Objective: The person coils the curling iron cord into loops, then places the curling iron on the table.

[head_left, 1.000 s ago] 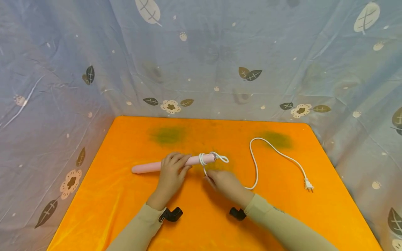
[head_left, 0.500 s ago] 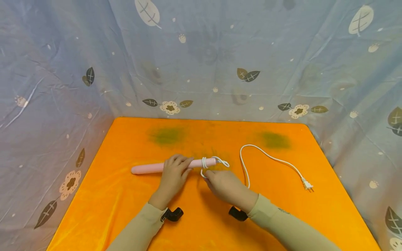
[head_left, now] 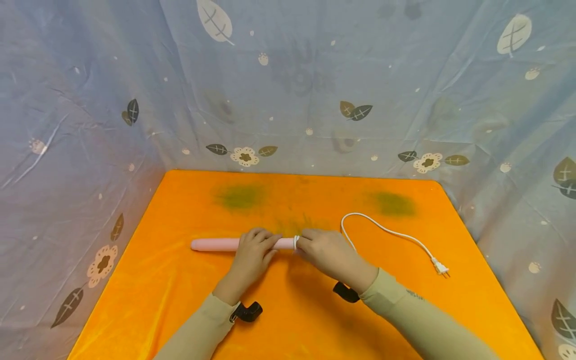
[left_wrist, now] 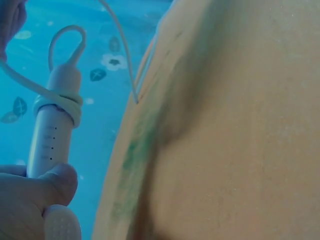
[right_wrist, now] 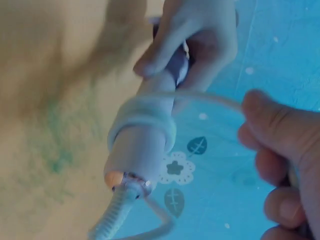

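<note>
A pink curling iron (head_left: 216,244) lies crosswise in front of me, and my left hand (head_left: 252,252) grips it around the middle. In the left wrist view, the left thumb (left_wrist: 62,177) presses on the handle below a row of small dots. Loops of white power cord (right_wrist: 142,120) circle the handle near its cord end. My right hand (head_left: 330,252) pinches the cord between thumb and fingers, and a stretch of it runs taut from the loops to that hand in the right wrist view. In the head view the right hand hides the handle's end.
The rest of the cord (head_left: 382,224) curves across the orange table cover (head_left: 288,320) to a two-pin plug (head_left: 440,267) on the right. Patterned grey-blue curtain (head_left: 306,75) surrounds the table at the back and sides. Black wrist mounts (head_left: 248,312) show below the sleeves.
My right hand has risen from below the handle to its cord end, carrying the cord around. The iron lies more level. The loose cord on the table has slid left.
</note>
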A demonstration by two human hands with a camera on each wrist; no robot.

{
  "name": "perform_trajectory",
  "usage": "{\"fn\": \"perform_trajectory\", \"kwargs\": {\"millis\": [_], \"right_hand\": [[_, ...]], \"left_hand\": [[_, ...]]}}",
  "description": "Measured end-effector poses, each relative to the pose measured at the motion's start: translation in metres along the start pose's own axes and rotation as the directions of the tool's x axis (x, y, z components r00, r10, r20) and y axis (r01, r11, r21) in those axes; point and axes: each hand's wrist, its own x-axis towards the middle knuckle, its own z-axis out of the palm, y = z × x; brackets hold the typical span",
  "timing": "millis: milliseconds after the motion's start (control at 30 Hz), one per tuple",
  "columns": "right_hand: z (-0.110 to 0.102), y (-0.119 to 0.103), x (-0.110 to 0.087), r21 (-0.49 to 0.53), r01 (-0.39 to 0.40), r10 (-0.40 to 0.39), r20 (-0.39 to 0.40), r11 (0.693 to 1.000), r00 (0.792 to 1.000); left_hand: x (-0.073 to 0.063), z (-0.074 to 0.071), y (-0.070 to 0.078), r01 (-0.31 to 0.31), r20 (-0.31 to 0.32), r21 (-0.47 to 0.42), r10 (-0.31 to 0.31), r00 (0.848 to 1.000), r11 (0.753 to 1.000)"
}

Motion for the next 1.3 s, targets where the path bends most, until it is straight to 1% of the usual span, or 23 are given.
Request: {"fn": "perform_trajectory", "kwargs": {"millis": [133,200,267,333,400,500,567,733,900,967,1033,1133,1233,1300], "right_hand": [[0.000,0.010,0.006,0.037,0.038,-0.037,-0.030,0.999,0.999],[0.002,0.015,0.008,0.062,0.047,-0.045,-0.026,0.997,0.999],[0.005,0.020,0.010,0.104,0.037,-0.036,-0.010,0.994,0.999],[0.008,0.025,0.011,0.160,0.002,-0.004,0.014,0.987,1.000],[0.013,0.031,0.010,0.224,-0.062,0.051,0.052,0.973,0.997],[0.020,0.040,0.008,0.289,-0.146,0.124,0.093,0.946,0.988],[0.023,0.045,0.007,0.315,-0.185,0.157,0.112,0.931,0.981],[0.029,0.053,0.004,0.352,-0.233,0.204,0.118,0.907,0.972],[0.030,0.056,0.004,0.393,-0.262,0.237,0.112,0.882,0.965],[0.032,0.057,0.003,0.411,-0.281,0.253,0.123,0.867,0.960],[0.034,0.059,0.002,0.434,-0.310,0.275,0.145,0.846,0.951],[0.042,0.061,-0.001,0.461,-0.377,0.313,0.212,0.804,0.926],[0.051,0.062,-0.005,0.488,-0.428,0.332,0.273,0.761,0.903],[0.057,0.062,-0.009,0.504,-0.447,0.340,0.293,0.739,0.893]], "left_hand": [[-0.001,-0.003,0.002,-0.028,0.000,-0.012,0.028,1.000,1.000],[-0.002,-0.004,0.003,-0.052,0.006,-0.021,0.052,0.999,0.998],[-0.004,-0.005,0.003,-0.079,0.011,-0.029,0.079,0.997,0.996],[-0.006,-0.005,0.003,-0.099,0.017,-0.031,0.099,0.995,0.995],[-0.007,-0.004,0.003,-0.105,0.023,-0.039,0.106,0.994,0.994],[-0.008,-0.004,0.003,-0.110,0.021,-0.042,0.111,0.994,0.993],[-0.008,-0.005,0.003,-0.113,0.016,-0.050,0.114,0.993,0.992],[-0.007,-0.007,0.001,-0.134,-0.026,-0.064,0.133,0.991,0.989],[-0.005,-0.009,0.000,-0.169,-0.082,-0.076,0.163,0.983,0.983],[-0.004,-0.010,0.000,-0.183,-0.105,-0.079,0.174,0.979,0.980],[-0.003,-0.010,0.000,-0.193,-0.125,-0.079,0.182,0.975,0.978],[-0.003,-0.010,-0.001,-0.205,-0.140,-0.074,0.193,0.971,0.976],[-0.003,-0.011,0.000,-0.208,-0.144,-0.072,0.196,0.970,0.976],[-0.003,-0.011,0.000,-0.196,-0.145,-0.078,0.184,0.972,0.977]]}}
